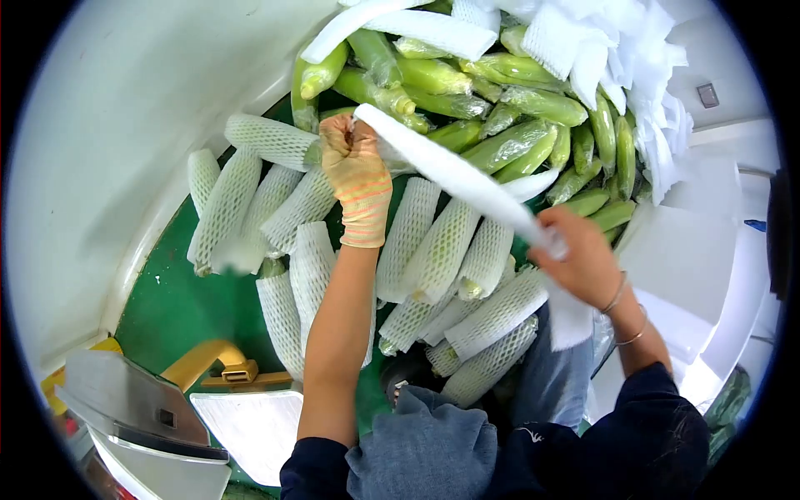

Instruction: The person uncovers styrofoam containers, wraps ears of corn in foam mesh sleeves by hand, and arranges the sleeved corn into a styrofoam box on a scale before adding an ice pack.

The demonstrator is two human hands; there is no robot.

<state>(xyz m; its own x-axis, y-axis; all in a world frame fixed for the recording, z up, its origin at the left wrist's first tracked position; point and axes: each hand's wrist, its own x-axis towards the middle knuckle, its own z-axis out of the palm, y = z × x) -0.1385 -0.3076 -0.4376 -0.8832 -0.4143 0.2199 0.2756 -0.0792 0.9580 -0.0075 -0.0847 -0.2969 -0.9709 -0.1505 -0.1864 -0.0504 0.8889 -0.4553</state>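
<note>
A flat white foam net sleeve [454, 177] stretches slantwise between my two hands. My left hand [357, 179], in a yellow-orange striped glove, is closed at the sleeve's upper left end; its fingertips are partly hidden. At the lower right end, my bare right hand [579, 257] has its fingers wrapped round the sleeve. Beyond it lies a heap of green corn ears [433, 77], many in clear film. Corn ears in white foam nets [437, 250] lie below and to the left of the sleeve, some close to my left forearm.
Stacked white foam sleeves [600, 50] sit over the heap at the upper right. A curved white wall [150, 142] bounds the green floor [179, 300] on the left. Lower left are a yellow handle [208, 358] and a white panel [254, 433]. White sheets [683, 242] stand at right.
</note>
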